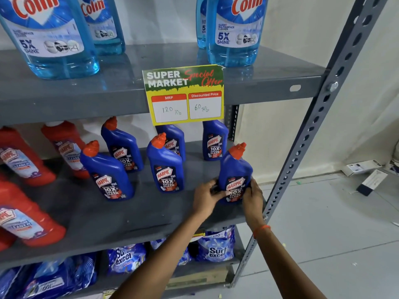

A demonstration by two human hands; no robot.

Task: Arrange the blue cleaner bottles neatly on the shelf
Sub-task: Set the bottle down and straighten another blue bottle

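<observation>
Both hands, left hand (206, 196) and right hand (252, 197), wrap the blue bottle (235, 175) low down, near the shelf (129, 214) front corner. It looks hard, smooth and probably heavy, so holding its wide bottom seems safest.

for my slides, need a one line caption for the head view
Both hands, left hand and right hand, grip a blue Harpic bottle on the middle shelf.

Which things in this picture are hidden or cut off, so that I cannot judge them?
Head view only:
- Held bottle: base covered by left hand and right hand.
- Back bottle: top hidden behind price card.
- Colin bottles: tops cut off by the upper edge.
</observation>
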